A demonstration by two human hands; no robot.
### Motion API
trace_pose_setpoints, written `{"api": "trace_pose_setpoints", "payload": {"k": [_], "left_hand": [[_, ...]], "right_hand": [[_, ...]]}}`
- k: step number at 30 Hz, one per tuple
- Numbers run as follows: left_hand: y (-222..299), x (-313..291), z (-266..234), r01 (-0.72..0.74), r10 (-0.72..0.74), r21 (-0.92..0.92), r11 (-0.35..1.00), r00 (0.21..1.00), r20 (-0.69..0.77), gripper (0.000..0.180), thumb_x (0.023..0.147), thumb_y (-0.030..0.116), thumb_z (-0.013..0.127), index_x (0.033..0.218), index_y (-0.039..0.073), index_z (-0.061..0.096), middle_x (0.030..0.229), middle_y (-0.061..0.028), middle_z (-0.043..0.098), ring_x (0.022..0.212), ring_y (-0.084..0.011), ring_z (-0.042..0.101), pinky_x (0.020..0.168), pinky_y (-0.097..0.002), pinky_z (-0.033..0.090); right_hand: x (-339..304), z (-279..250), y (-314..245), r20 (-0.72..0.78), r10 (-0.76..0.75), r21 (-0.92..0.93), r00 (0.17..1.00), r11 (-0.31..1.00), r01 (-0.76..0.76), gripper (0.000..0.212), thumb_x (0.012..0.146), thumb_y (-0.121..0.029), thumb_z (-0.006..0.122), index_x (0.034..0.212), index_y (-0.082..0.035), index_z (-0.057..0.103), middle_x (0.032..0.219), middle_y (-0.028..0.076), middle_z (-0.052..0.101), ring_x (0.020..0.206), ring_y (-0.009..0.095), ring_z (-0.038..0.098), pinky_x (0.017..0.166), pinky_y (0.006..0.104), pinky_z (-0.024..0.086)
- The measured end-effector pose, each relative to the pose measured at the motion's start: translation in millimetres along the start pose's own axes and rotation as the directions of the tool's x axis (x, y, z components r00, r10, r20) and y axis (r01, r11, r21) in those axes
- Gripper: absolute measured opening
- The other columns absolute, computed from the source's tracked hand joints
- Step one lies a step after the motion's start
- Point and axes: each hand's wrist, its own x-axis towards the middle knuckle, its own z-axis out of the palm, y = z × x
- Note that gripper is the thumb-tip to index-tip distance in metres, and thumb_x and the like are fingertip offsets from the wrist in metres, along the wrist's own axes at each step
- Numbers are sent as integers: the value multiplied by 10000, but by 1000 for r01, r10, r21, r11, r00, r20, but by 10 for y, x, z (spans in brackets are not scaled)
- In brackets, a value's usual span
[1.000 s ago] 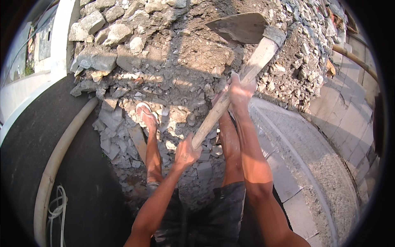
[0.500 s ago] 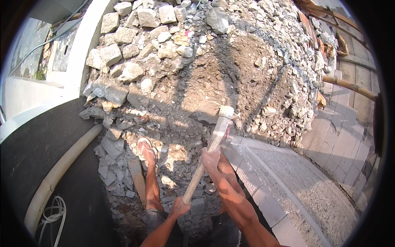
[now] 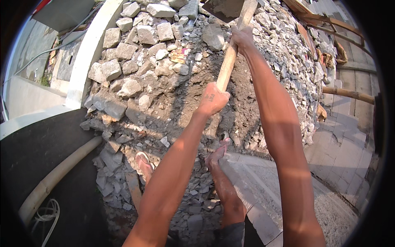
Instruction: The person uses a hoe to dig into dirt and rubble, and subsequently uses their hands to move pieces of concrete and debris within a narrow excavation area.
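Note:
Both my arms are stretched forward over a heap of soil and rubble, gripping a hoe by its pale wooden handle. My left hand is closed around the handle's near end. Farther up, closer to the head, my right hand is wrapped round it. The hoe's broad grey blade is raised at the top edge of the picture, partly cut off. Below it lie broken stones and loose brown earth.
Large concrete chunks are piled at the far left beside a white wall edge. A thick pipe runs along the dark left side. My sandalled feet stand on rubble, next to a rough concrete slab. A bamboo pole juts in at right.
The hoe has swung up and away from me, from near my feet to the top of the picture. Both arms have extended, my hands still on the handle.

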Motion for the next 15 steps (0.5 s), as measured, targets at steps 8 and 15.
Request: {"api": "trace_pose_setpoints", "payload": {"k": [8,15], "left_hand": [[-657,-943,15,281,-280,14,959,958,-60,378,753,173,675,1002,-110,651,902,-310,690,881,-420,707,767,-449,556],[-749,-1838,76,348,-350,-43,937,934,-72,250,748,155,699,818,-72,623,655,-157,616,604,-276,627,580,-415,495]], "right_hand": [[-1176,368,408,37,41,-15,998,999,-40,563,899,-108,651,1299,28,279,845,233,640,544,260,660,426,384,524],[-2083,236,455,22,-3,-226,1000,974,8,714,901,-175,667,1455,-70,229,1040,323,665,908,449,695,791,499,574]]}}
